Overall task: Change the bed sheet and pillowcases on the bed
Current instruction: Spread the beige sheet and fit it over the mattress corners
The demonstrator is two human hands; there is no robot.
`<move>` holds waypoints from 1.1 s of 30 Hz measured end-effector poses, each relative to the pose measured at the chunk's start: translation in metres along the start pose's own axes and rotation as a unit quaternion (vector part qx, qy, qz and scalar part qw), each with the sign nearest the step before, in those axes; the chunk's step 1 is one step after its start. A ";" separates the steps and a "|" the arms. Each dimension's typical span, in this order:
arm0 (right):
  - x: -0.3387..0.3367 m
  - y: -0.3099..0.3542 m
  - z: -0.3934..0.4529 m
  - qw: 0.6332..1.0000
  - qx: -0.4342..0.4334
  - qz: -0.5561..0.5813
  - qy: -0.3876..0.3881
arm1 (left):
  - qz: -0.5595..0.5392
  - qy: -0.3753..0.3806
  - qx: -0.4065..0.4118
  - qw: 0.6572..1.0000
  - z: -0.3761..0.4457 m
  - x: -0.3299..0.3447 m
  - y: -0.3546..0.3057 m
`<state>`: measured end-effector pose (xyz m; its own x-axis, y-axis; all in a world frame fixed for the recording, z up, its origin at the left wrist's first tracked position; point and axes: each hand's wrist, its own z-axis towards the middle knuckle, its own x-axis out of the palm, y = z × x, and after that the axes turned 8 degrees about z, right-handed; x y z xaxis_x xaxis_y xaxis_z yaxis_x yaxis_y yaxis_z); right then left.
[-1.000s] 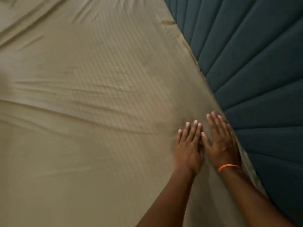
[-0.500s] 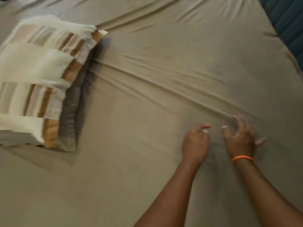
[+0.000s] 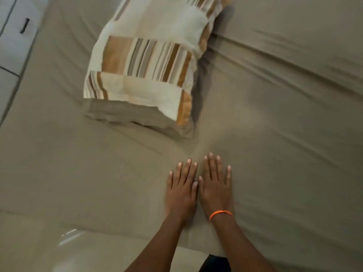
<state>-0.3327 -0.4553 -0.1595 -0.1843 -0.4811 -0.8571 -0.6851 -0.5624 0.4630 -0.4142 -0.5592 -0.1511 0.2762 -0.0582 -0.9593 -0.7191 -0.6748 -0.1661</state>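
A taupe bed sheet (image 3: 275, 114) covers the whole mattress, with long creases running across its right side. My left hand (image 3: 181, 190) and my right hand (image 3: 215, 188) lie flat on it side by side, palms down, fingers spread, near the bed's front edge. An orange cord bracelet circles my right wrist. A pillow in a cream, tan and brown striped patchwork case (image 3: 145, 61) lies on the sheet beyond my hands, to the upper left. Beneath it, a second pillow in a taupe case (image 3: 137, 116) sticks out at its near end.
A white cabinet front with a dark handle (image 3: 24, 25) stands beyond the bed's left side. Pale glossy floor (image 3: 64, 252) shows below the bed's front edge at the lower left.
The view swung left from the teal headboard to the pillows. My hands slid across the sheet away from the headboard, curled briefly, and now lie flat together again.
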 end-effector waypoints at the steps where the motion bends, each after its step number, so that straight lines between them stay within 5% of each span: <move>1: 0.007 0.007 -0.010 1.000 0.005 -0.022 -0.005 | 0.028 0.000 0.008 1.000 -0.013 -0.002 0.014; 13: 0.050 0.052 -0.026 0.988 0.137 -0.064 -0.039 | -0.019 -0.010 0.029 0.999 -0.026 0.001 0.048; 21: 0.078 0.106 -0.047 0.975 0.219 -0.037 -0.008 | -0.226 0.125 0.118 0.959 -0.001 -0.032 0.103; 26: 0.144 0.221 -0.087 0.982 0.177 -0.048 -0.054 | -0.216 0.103 0.240 0.941 -0.013 -0.043 0.206; 33: 0.248 0.436 -0.080 0.991 0.124 -0.041 -0.031 | -0.176 0.026 0.209 0.962 -0.044 -0.070 0.465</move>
<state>-0.6206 -0.8730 -0.1519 -0.1579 -0.3947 -0.9051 -0.8503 -0.4116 0.3279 -0.7398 -0.9011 -0.1512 0.5734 0.0751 -0.8158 -0.7656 -0.3054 -0.5662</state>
